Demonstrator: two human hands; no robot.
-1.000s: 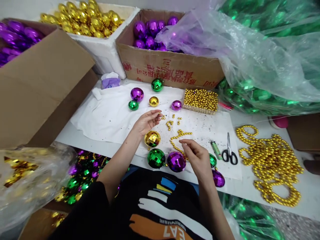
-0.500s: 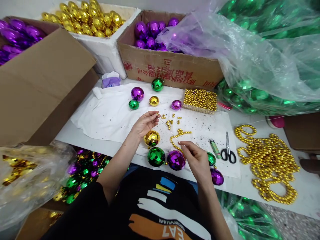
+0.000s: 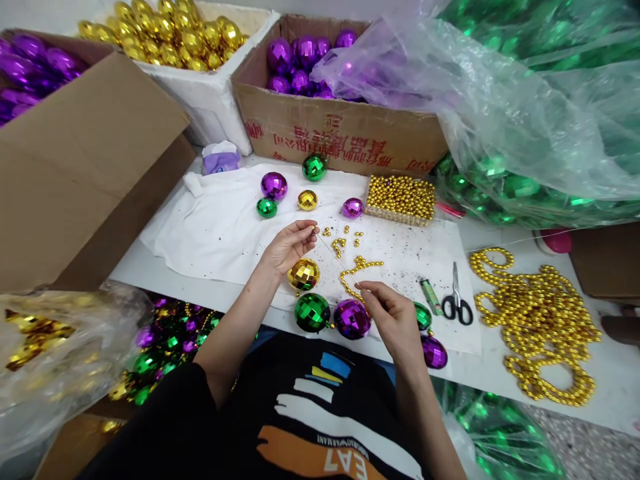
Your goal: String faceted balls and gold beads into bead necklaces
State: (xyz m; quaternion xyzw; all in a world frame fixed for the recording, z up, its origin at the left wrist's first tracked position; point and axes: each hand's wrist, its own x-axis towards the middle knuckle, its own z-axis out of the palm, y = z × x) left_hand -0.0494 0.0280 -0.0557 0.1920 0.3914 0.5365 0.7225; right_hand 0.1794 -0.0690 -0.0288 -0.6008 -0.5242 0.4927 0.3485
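Observation:
My left hand is closed in a pinch on a small gold bead. A thin, straight pale cord runs taut from there to my right hand, whose thumb and finger pinch its lower end. Below my hands lie a gold faceted ball, a green one and a purple one, in a row with small beads between them. A short gold bead strand and several loose gold beads lie on the white cloth between and beyond my hands.
Black-handled scissors and a green lighter lie to the right, by a heap of gold bead chains. A clear box of gold beads stands behind. Boxes, including a cardboard box, and a plastic bag line the back.
Almost nothing differs. Both hands keep their pinch and the cord stays stretched between them; the whole view has shifted very slightly.

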